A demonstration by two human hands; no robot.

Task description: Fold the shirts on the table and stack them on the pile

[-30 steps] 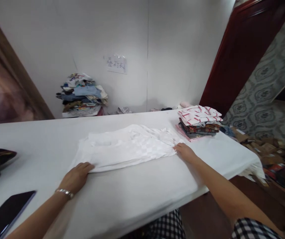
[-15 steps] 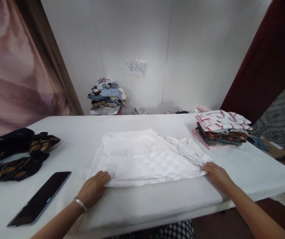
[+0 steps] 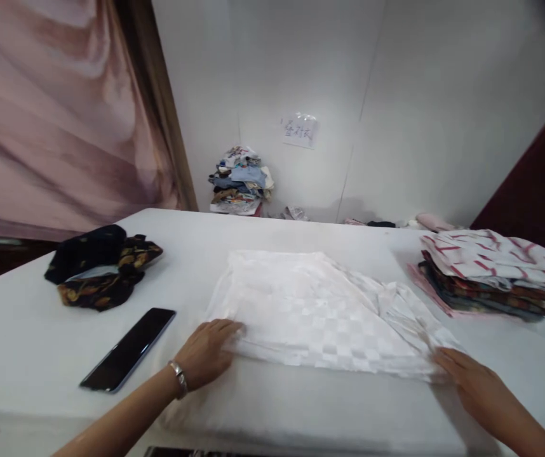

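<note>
A white checked garment (image 3: pixel 320 311) lies folded flat in the middle of the white table (image 3: pixel 272 406). My left hand (image 3: pixel 206 355), with a bracelet at the wrist, rests at the garment's near left corner, fingers curled onto the cloth edge. At the garment's near right corner lies my right hand (image 3: pixel 472 381), fingers stretched along the cloth.
A dark phone (image 3: pixel 127 349) lies left of my left hand. A dark patterned garment (image 3: pixel 101 266) is bunched at the far left. A stack of folded clothes (image 3: pixel 491 273) sits at the right. A clothes pile (image 3: pixel 241 181) stands by the back wall.
The view has swung left, so the garment and hands sit further right in frame. Both hands stay at the garment's near corners, and the cloth lies flatter.
</note>
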